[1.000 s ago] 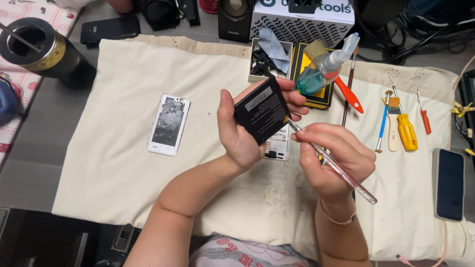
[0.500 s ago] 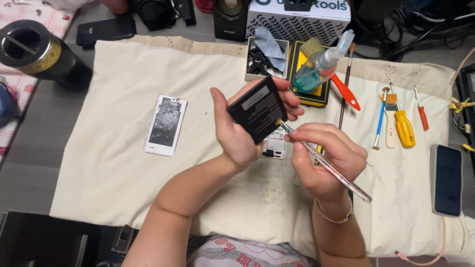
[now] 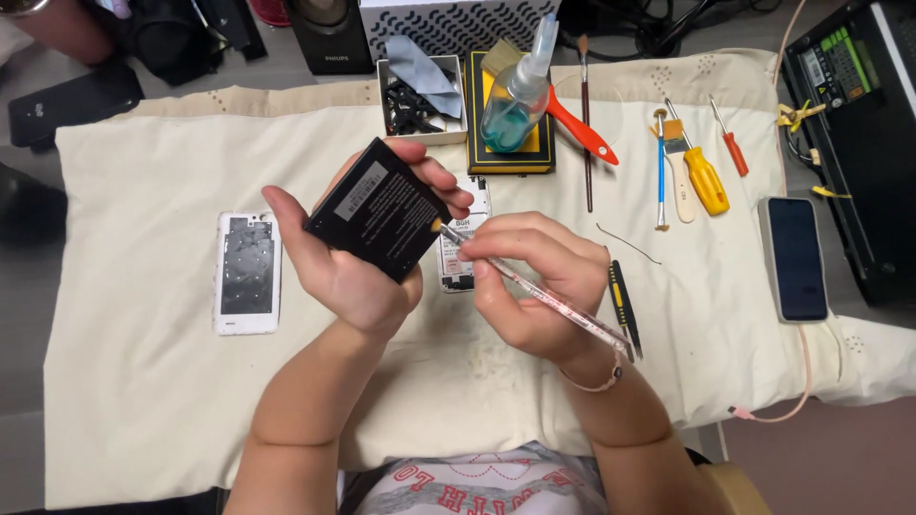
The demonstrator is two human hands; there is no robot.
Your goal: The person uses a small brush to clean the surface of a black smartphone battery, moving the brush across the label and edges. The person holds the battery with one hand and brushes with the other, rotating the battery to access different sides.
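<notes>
My left hand [image 3: 348,257] grips a flat black battery [image 3: 380,209] and holds it tilted above the cream cloth [image 3: 143,362]. My right hand [image 3: 534,281] pinches a thin clear-handled tool [image 3: 549,298], its tip touching the battery's lower right edge. Under both hands lies an opened white phone body [image 3: 462,256], mostly hidden. A white phone back cover [image 3: 247,272] lies on the cloth left of my left hand.
Behind the hands stand a small box of black parts [image 3: 412,107], a yellow-black box [image 3: 496,157] and a spray bottle [image 3: 517,91]. A brush, screwdrivers [image 3: 704,176] and black tweezers [image 3: 623,303] lie to the right. A dark phone [image 3: 795,257] lies further right, beside a black case [image 3: 863,143].
Both hands shifted slightly left and toward me with the battery and tool. The tool tip stays at the battery's edge.
</notes>
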